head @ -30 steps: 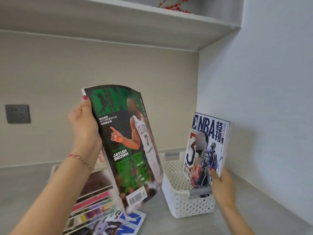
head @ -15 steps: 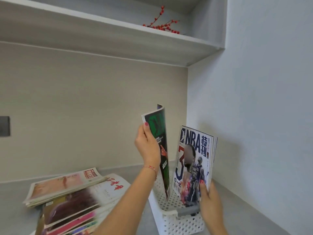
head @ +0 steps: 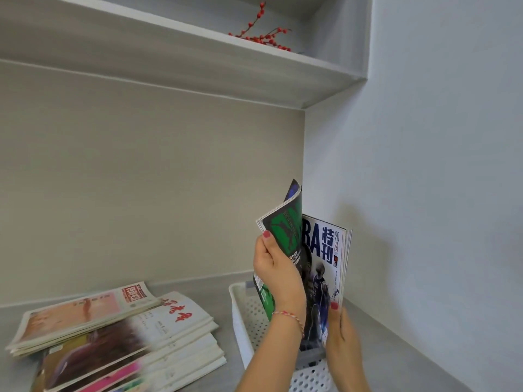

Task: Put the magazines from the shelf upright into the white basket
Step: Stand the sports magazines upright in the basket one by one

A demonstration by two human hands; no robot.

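Note:
My left hand (head: 278,274) grips a green-covered magazine (head: 285,236) upright, its lower end down inside the white basket (head: 240,315) and its top corner curling over. Right behind it stands an NBA magazine (head: 331,250), upright in the basket and steadied at its lower right edge by my right hand (head: 343,339). The two magazines lie close together, face to back. The basket's near rim is partly hidden by my arms.
Two piles of magazines lie flat on the grey shelf surface to the left: a front stack (head: 135,352) and a smaller pile (head: 82,312) behind it. A side wall stands close to the right of the basket. An upper shelf holds red berry twigs (head: 263,35).
My left hand has carried the green magazine right and down, from above the flat stack into the basket against the NBA magazine. My right hand has stayed on the NBA magazine.

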